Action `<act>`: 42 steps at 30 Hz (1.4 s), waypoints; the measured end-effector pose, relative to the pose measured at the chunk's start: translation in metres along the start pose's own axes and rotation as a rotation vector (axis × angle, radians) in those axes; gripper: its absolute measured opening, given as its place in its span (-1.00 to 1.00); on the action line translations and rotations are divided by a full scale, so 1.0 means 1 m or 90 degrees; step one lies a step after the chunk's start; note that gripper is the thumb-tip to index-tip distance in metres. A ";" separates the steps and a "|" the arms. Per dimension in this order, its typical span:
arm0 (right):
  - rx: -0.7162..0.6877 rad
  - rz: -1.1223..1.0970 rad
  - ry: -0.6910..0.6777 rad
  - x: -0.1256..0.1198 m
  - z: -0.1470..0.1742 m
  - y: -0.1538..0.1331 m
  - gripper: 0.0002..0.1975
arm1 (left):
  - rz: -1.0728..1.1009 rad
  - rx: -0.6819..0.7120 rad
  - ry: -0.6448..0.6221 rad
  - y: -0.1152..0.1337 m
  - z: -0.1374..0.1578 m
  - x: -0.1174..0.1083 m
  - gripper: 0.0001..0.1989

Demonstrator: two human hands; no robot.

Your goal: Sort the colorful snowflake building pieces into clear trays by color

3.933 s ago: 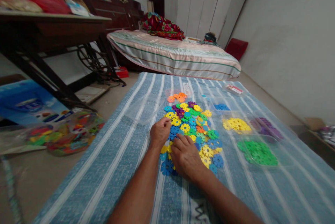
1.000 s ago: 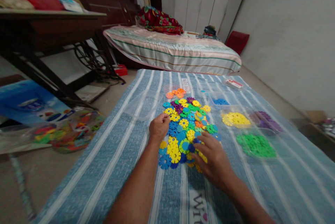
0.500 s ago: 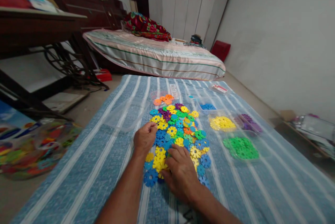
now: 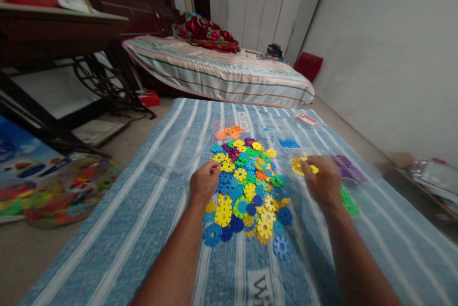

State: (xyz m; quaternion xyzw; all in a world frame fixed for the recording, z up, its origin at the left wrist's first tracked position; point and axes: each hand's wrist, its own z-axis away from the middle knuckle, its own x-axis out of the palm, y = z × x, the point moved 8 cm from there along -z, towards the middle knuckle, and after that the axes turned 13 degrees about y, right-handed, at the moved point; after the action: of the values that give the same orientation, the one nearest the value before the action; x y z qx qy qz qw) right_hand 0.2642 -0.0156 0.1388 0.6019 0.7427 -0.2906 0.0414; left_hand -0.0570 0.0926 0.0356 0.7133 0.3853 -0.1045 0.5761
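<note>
A heap of flower-shaped plastic discs (image 4: 239, 175) in several colours lies on the blue striped cloth (image 4: 150, 229). At its left edge rests my left hand (image 4: 204, 183), closed, with whatever it may hold hidden. My right hand (image 4: 324, 179) is over the clear box of yellow discs (image 4: 296, 166), its fingers pinched together. Yellow shows right by the fingertips, but I cannot tell whether a disc is between them. Beside this box are a box of purple discs (image 4: 347, 168) and green discs (image 4: 350, 201), the latter partly covered by my right wrist.
Blue discs (image 4: 289, 144) and orange discs (image 4: 229, 132) sit in clear boxes beyond the heap. An empty-looking clear container (image 4: 179, 151) lies left of it. A bag of colourful pieces (image 4: 71, 196) is on the floor at left. A bed (image 4: 222, 75) stands behind.
My right hand has moved from the near part of the heap rightward to the yellow box. My left hand stays by the heap. The view has shifted slightly.
</note>
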 end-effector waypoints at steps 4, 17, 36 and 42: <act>-0.021 0.095 0.033 -0.006 -0.004 0.012 -0.80 | -0.010 0.002 0.004 0.001 0.001 0.000 -0.73; -0.176 -0.192 -0.412 0.059 0.122 -0.153 -0.77 | 0.000 0.008 0.001 0.003 0.003 0.000 -0.75; 0.009 -0.315 -0.341 0.054 0.109 -0.126 -0.92 | 0.005 -0.006 -0.004 0.000 0.004 0.001 -0.76; 0.102 -0.255 -0.205 0.027 0.055 -0.051 -0.84 | 0.002 -0.006 0.002 0.001 0.004 0.001 -0.76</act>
State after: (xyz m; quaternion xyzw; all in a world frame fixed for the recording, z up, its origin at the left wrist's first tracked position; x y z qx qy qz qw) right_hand 0.1943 -0.0245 0.1015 0.3900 0.8056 -0.4429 0.0530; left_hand -0.0543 0.0891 0.0341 0.7111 0.3854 -0.1005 0.5793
